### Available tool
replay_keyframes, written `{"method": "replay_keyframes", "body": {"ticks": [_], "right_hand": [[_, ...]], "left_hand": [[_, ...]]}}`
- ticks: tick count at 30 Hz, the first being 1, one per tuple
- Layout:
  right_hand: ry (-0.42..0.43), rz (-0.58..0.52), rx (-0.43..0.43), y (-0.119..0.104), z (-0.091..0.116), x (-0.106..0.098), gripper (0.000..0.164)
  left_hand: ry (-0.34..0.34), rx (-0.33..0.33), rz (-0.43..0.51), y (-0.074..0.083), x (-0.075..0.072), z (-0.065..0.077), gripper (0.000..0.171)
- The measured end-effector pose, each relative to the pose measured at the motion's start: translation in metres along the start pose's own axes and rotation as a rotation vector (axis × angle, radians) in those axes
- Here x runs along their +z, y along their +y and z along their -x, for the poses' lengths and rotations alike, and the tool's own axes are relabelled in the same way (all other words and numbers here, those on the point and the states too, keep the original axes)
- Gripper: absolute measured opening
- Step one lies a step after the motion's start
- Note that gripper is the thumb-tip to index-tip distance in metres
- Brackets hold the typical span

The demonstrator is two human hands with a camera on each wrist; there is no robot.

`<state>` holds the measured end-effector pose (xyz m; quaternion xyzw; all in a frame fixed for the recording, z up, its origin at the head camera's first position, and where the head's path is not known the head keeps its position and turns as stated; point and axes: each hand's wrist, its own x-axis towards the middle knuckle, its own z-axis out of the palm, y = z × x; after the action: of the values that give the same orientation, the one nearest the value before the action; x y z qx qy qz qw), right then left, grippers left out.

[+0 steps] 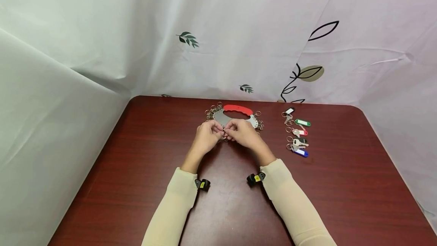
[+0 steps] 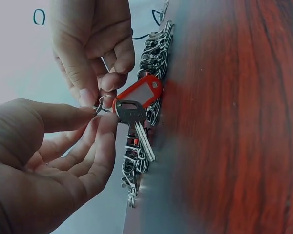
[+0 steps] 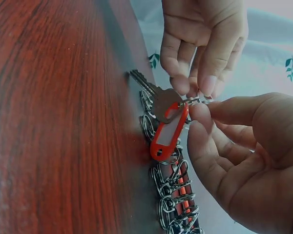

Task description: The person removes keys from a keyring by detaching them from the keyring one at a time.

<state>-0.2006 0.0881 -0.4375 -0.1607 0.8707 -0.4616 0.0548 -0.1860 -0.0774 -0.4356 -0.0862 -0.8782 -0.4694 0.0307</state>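
Observation:
Both hands meet over the near edge of a metal key-holder plate with a red grip and small rings around its rim. My left hand pinches a small split ring between thumb and fingers. Against it, my right hand pinches at the same ring with thumb and forefinger. From the ring hang a red key tag with a white label and silver keys. Fingertips partly cover the ring.
Right of the plate, several tagged key sets lie in a column, among them a green tag, a red tag and a blue tag. A white curtain hangs behind the dark red table.

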Motion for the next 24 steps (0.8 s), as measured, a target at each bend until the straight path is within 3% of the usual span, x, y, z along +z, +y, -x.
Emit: {"method": "replay_keyframes", "body": {"ticks": [11, 24], "right_hand": [[-0.015, 0.082, -0.06, 0.0003, -0.0002, 0.0001, 0.007], [0.051, 0.087, -0.061, -0.0005, -0.0005, -0.0011, 0.006]], "left_hand": [[0.062, 0.037, -0.01, -0.0013, 0.003, -0.0004, 0.01], [0.119, 0.006, -0.004, 0.0021, 0.0054, 0.0003, 0.007]]}}
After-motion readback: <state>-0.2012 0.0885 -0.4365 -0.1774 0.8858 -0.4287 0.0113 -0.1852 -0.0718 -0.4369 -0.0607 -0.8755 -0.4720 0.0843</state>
